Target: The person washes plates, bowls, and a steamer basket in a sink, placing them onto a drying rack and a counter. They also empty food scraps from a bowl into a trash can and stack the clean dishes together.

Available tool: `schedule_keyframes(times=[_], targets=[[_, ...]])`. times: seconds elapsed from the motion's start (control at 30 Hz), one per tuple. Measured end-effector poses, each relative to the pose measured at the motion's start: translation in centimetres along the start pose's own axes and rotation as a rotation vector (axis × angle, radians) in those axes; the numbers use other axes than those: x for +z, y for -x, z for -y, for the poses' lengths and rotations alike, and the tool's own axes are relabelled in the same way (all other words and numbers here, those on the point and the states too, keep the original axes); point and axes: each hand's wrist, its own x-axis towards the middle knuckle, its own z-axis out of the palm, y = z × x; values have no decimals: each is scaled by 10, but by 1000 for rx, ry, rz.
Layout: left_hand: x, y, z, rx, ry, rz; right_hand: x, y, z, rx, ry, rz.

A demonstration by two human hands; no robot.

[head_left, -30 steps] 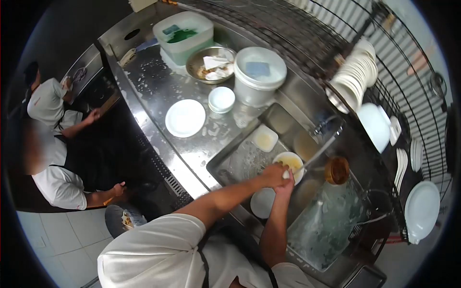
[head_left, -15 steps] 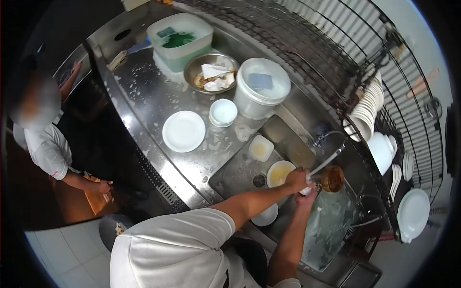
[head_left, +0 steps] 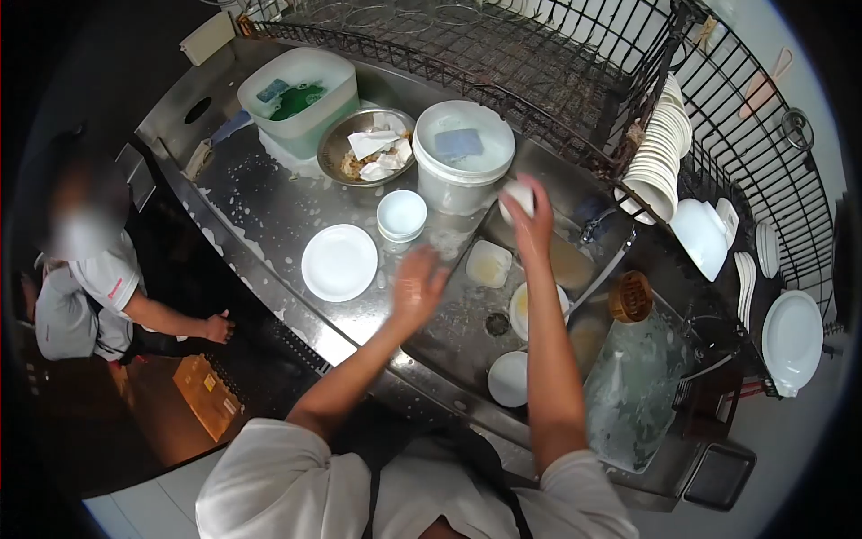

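Separation of the two hands at the sink (head_left: 446, 334). The hands, which had been together beside the end of the curved tap (head_left: 612, 266), now stood apart. The right hand (head_left: 537, 216), right of centre in the upper half of the frame, was partly closed around a small white vessel (head_left: 516, 201), held above the sink's upper edge and near the white bucket (head_left: 461, 182). The left hand (head_left: 418, 289), near the centre, was blurred, its fingers loosely open and nothing visible in its hold; the stacked white bowls (head_left: 401, 216) lay just above it. The vessel had thus passed from between both hands into the right alone, away from the tap. The square dish (head_left: 488, 264) sat between the hands, with yellowish residue inside.
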Motion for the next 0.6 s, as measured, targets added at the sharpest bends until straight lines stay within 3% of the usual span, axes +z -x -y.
schedule_keyframes(times=[0.07, 0.13, 0.2, 0.3, 0.37, 0.4, 0.47, 0.5, 0.53, 0.57, 0.6], targets=[[-48, 7, 44, -25, -114, -111, 41, -48, 11, -330, 250, 13], [-85, 20, 89, -116, -130, -183, 59, -85, 2, -237, 556, 245], [-119, 37, 123, -239, -221, -173, 71, -94, -15, -243, 827, 312], [-162, 64, 150, -328, -233, -163, 79, -80, -41, -322, 799, 150], [-184, 79, 164, -388, -233, -186, 65, -51, -29, -564, 610, -46], [-194, 84, 172, -402, -220, -203, 55, -31, -34, -501, 588, -190], [-209, 95, 185, -448, -207, -252, 5, 2, -45, -187, 477, -429], [-218, 91, 184, -500, -179, -261, -51, 0, -123, -69, 642, -655], [-220, 86, 185, -515, -152, -267, -117, -7, -183, 217, 563, -960], [-220, 81, 191, -516, -113, -276, -146, -11, -170, 173, -266, -1100], [-220, 70, 198, -513, -79, -277, -156, -14, -150, 151, -447, -1045]])
